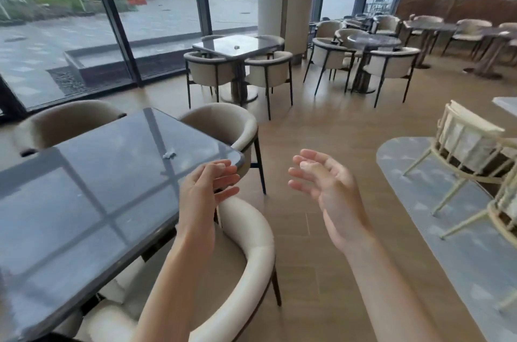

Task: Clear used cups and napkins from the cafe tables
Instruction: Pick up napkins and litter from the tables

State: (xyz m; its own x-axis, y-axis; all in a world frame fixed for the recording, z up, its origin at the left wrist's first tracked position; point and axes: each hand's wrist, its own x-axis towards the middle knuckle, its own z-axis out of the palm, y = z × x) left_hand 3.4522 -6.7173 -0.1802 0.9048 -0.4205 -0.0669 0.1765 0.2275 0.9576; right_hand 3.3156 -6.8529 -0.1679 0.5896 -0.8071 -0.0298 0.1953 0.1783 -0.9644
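Head view shows left hand (208, 185) and right hand (321, 182) both loosely spread and empty; I'd reach the left forward-left to pinch the small crumpled napkin (169, 155) on the counter (84, 196) just beyond its fingertips.

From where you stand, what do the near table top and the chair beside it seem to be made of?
Near table top: probably polished stone or glass, dark grey; it mirrors the window frames.
Chair: cream padded upholstery, matte, likely fabric or leather, on thin dark legs, probably metal.
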